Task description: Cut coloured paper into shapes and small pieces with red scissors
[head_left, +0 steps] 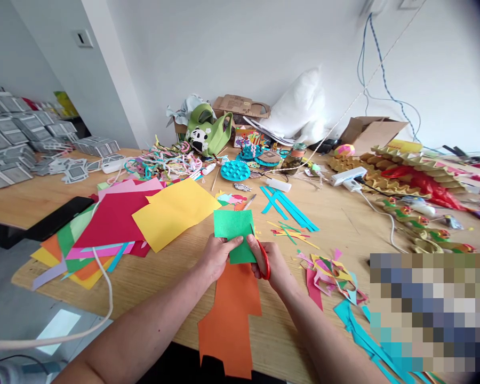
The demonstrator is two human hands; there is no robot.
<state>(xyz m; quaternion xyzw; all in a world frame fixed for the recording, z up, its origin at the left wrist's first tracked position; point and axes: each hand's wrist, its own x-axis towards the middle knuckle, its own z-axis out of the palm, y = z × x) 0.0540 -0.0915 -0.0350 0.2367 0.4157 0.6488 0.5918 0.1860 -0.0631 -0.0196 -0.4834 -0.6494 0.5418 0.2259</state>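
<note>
A piece of green paper (234, 224) is held up over the table's front part. My left hand (218, 253) pinches its lower left side, thumb across the front. Red-handled scissors (265, 261) are in my right hand (270, 264), whose fingers are closed round the handles. The scissors' blades lie at the green sheet's right edge, mostly hidden by the hand and paper. Below both hands, a cut piece of orange paper (234, 314) hangs over the table's front edge. Just beyond the green sheet are small coloured cut-outs (232, 199) and a pointed tool (249, 201).
Stacked coloured sheets, a yellow one (176, 213) on top, lie at left beside a black tablet-like object (60, 218). Blue strips (290, 208) and paper scraps (328, 274) lie at right. A white cable (110, 288) loops at left. A power strip (348, 176) sits further back.
</note>
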